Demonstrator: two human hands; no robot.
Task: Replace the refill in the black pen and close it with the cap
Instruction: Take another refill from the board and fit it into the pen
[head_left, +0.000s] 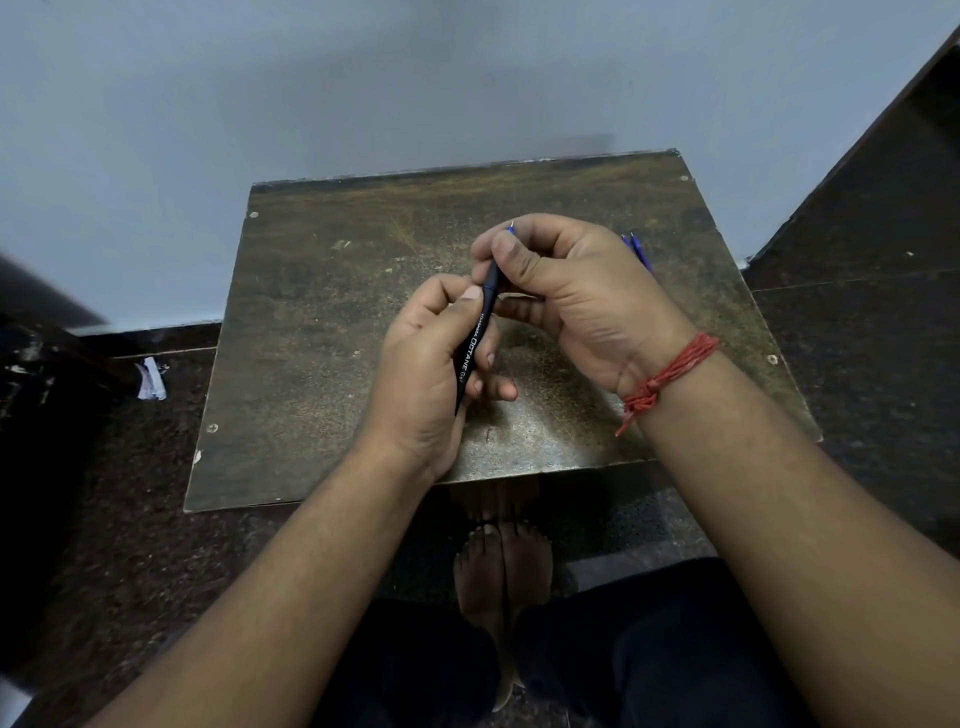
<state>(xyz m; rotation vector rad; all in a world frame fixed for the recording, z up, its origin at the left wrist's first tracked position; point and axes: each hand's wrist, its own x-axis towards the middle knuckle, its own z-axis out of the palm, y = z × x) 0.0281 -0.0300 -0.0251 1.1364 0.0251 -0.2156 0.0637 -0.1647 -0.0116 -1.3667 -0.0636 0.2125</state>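
A black pen (470, 353) with white lettering is held above the middle of a small worn table (322, 322). My left hand (431, 374) grips its barrel, thumb near the upper part. My right hand (571, 291) pinches the front end of the pen between thumb and fingers. A thin tip with a bit of blue (512, 227) pokes out above those fingers. The pen's cap is not visible. Whether the front section is joined to the barrel is hidden by my fingers.
Blue pens or refills (636, 249) lie on the table behind my right hand, mostly hidden. A grey wall stands just behind the table. A crumpled paper scrap (151, 379) lies on the dark floor at the left. My bare feet (501, 571) rest under the front edge.
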